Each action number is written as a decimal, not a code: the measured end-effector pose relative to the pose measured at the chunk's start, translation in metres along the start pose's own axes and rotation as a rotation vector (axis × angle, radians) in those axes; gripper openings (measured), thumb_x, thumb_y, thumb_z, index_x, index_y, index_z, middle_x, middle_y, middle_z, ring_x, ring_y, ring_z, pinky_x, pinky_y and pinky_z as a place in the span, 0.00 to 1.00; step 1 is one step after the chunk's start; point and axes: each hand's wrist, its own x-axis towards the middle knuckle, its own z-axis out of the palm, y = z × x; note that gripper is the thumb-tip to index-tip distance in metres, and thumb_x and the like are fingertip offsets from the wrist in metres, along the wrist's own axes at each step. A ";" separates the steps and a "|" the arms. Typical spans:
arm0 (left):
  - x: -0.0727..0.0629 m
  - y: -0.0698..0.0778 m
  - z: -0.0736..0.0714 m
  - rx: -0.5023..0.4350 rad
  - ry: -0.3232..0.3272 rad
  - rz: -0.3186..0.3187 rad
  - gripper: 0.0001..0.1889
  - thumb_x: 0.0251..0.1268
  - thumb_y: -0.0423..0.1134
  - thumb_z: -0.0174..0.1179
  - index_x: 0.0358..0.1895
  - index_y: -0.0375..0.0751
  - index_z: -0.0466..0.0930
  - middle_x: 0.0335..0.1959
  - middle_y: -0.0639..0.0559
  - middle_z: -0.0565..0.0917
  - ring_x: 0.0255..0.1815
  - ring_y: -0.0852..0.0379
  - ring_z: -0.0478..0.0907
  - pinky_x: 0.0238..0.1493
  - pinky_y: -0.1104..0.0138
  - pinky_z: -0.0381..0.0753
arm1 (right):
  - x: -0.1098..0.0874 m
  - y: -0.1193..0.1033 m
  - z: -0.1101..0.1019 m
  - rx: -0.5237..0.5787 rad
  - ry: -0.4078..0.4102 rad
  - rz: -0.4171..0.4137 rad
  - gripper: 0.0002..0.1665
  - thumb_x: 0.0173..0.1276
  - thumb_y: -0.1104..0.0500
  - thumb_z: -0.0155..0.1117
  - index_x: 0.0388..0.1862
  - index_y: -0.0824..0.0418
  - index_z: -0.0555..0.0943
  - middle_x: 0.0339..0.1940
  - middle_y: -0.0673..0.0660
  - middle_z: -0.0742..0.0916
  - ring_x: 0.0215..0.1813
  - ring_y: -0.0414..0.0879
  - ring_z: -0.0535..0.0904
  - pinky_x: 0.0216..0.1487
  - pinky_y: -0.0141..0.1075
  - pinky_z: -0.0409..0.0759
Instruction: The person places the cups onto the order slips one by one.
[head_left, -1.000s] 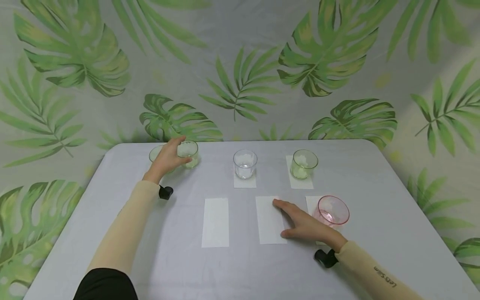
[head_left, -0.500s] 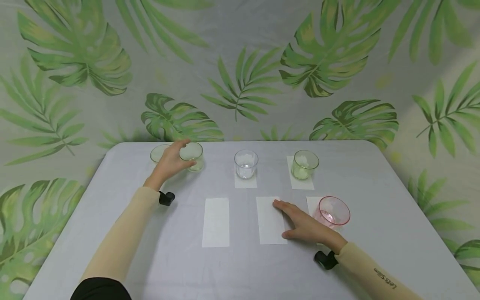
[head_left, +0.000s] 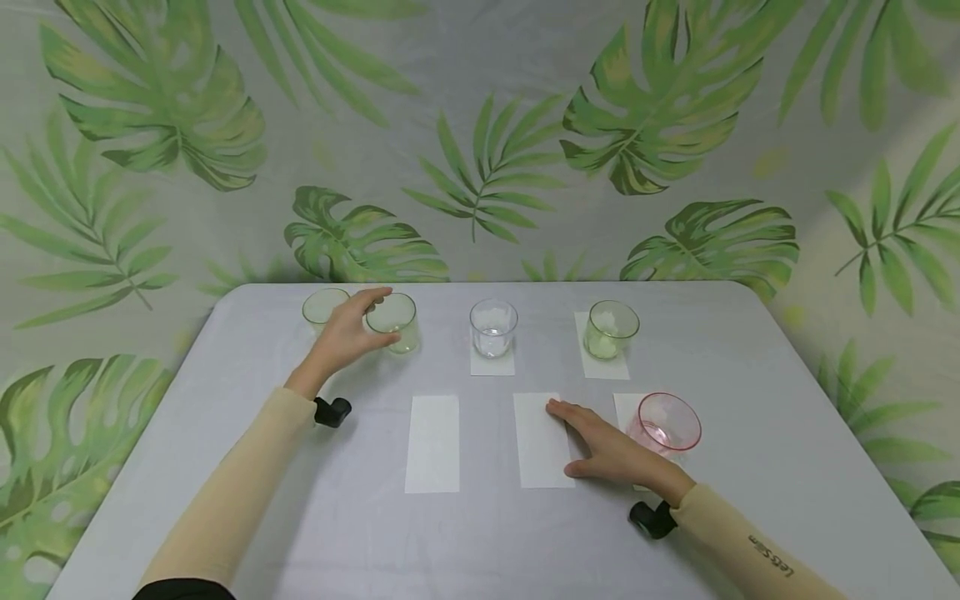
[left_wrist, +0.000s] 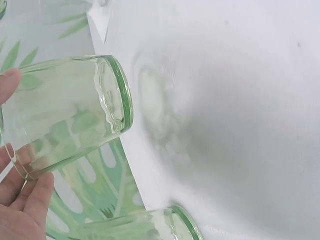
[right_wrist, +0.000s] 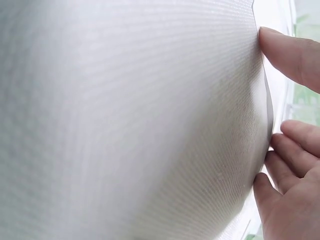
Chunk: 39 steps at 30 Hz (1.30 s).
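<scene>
The left hand [head_left: 347, 337] curls its fingers and thumb around a green-tinted glass [head_left: 393, 321] at the far left of the tabletop [head_left: 757, 392], just beside a second green glass [head_left: 324, 306]. The wrist view suggests the gripped glass is lifted clear. The right hand [head_left: 611, 450] lies flat with fingers straight, touching the middle paper slip [head_left: 542, 439], next to the pink glass [head_left: 663, 422]. This looks like the carrying step; the next move likely calls for setting the glass upright on a bare slip [head_left: 432, 442].
</scene>
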 end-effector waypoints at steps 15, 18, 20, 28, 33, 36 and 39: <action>-0.018 0.020 0.014 -0.093 -0.036 0.108 0.38 0.51 0.35 0.73 0.67 0.36 0.66 0.64 0.42 0.70 0.61 0.39 0.68 0.61 0.51 0.69 | 0.002 0.000 0.000 0.006 -0.010 0.032 0.51 0.55 0.63 0.72 0.74 0.67 0.57 0.73 0.67 0.61 0.73 0.65 0.53 0.67 0.60 0.56; -0.020 0.024 0.018 -0.095 -0.040 0.128 0.38 0.50 0.35 0.74 0.67 0.36 0.67 0.64 0.43 0.71 0.61 0.40 0.69 0.61 0.51 0.69 | 0.002 0.001 0.000 0.006 -0.008 0.035 0.51 0.55 0.64 0.72 0.74 0.67 0.57 0.74 0.66 0.61 0.73 0.64 0.53 0.68 0.59 0.55; -0.021 0.027 0.021 -0.092 -0.044 0.138 0.39 0.49 0.35 0.74 0.67 0.36 0.67 0.63 0.43 0.72 0.61 0.41 0.69 0.61 0.52 0.70 | 0.002 0.002 0.001 0.005 -0.007 0.034 0.50 0.55 0.64 0.72 0.74 0.67 0.57 0.73 0.66 0.61 0.73 0.65 0.53 0.68 0.60 0.56; -0.023 0.040 0.034 -0.114 -0.083 0.194 0.39 0.48 0.34 0.75 0.66 0.36 0.67 0.63 0.43 0.71 0.61 0.44 0.69 0.61 0.53 0.70 | 0.001 0.000 -0.001 0.016 -0.010 0.039 0.50 0.55 0.64 0.72 0.74 0.67 0.57 0.74 0.65 0.61 0.73 0.64 0.53 0.68 0.60 0.55; -0.023 0.049 0.044 -0.128 -0.111 0.249 0.39 0.47 0.33 0.75 0.66 0.35 0.68 0.63 0.44 0.72 0.62 0.47 0.69 0.60 0.53 0.71 | 0.001 0.000 -0.001 0.019 -0.012 0.036 0.50 0.55 0.63 0.72 0.74 0.67 0.57 0.74 0.66 0.61 0.73 0.64 0.53 0.68 0.59 0.55; -0.023 0.056 0.051 -0.148 -0.125 0.280 0.38 0.47 0.33 0.75 0.65 0.34 0.68 0.63 0.44 0.72 0.62 0.48 0.69 0.60 0.52 0.71 | 0.001 0.000 -0.001 0.021 -0.014 0.037 0.51 0.55 0.63 0.72 0.74 0.67 0.57 0.74 0.66 0.61 0.73 0.64 0.52 0.68 0.60 0.55; -0.022 0.062 0.058 -0.158 -0.131 0.317 0.38 0.47 0.32 0.75 0.65 0.33 0.68 0.63 0.44 0.72 0.62 0.48 0.69 0.59 0.53 0.72 | 0.001 0.000 -0.002 0.017 -0.016 0.037 0.51 0.55 0.63 0.72 0.74 0.67 0.56 0.74 0.66 0.61 0.73 0.64 0.52 0.68 0.59 0.55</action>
